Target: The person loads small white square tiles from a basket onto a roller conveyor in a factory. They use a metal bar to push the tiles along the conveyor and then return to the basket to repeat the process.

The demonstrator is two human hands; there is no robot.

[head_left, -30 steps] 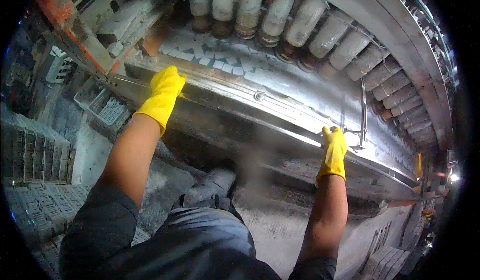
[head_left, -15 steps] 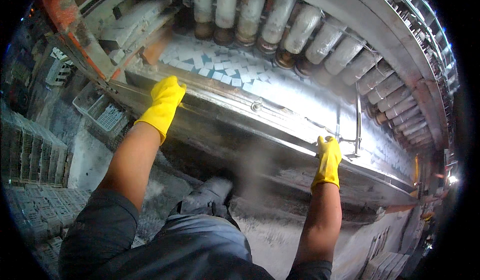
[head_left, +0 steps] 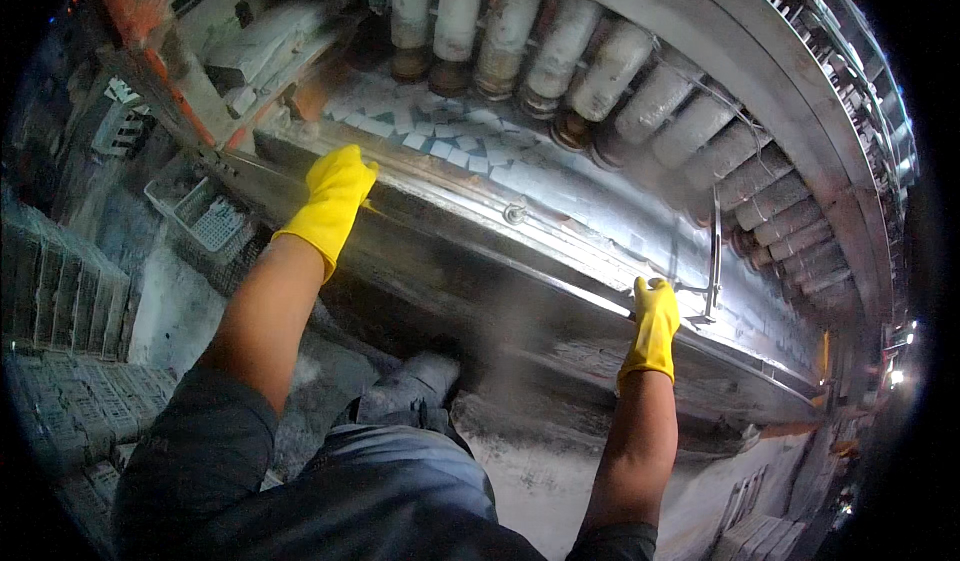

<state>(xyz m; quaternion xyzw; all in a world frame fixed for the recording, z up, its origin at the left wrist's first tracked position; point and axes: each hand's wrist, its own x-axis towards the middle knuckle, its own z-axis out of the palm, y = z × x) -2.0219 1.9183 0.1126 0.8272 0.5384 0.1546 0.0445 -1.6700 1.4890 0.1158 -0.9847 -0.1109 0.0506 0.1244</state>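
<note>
My left hand (head_left: pixel 336 199), in a yellow rubber glove, is closed over the near metal edge of a long machine. Farther right along the same metal edge (head_left: pixel 560 273), my right hand (head_left: pixel 656 327), gloved alike, is closed on it too, beside an upright metal bracket (head_left: pixel 716 261). The fingertips of both hands are partly hidden. Beyond the edge, small pale square tiles (head_left: pixel 468 145) lie scattered on a wet, greyish bed. A round bolt (head_left: pixel 515 213) sticks up from the edge between my hands.
A row of thick cylinders (head_left: pixel 555 56) hangs over the bed, under a curved-looking beam (head_left: pixel 790 71). At left are a plastic basket (head_left: pixel 212 219) and stacked crates (head_left: pixel 70 291). An orange-marked post (head_left: pixel 160 61) stands at far left.
The patch of tiles looks smaller and differently arranged, and the bright glare on the bed has dimmed. Both hands stay on the edge, almost unmoved.
</note>
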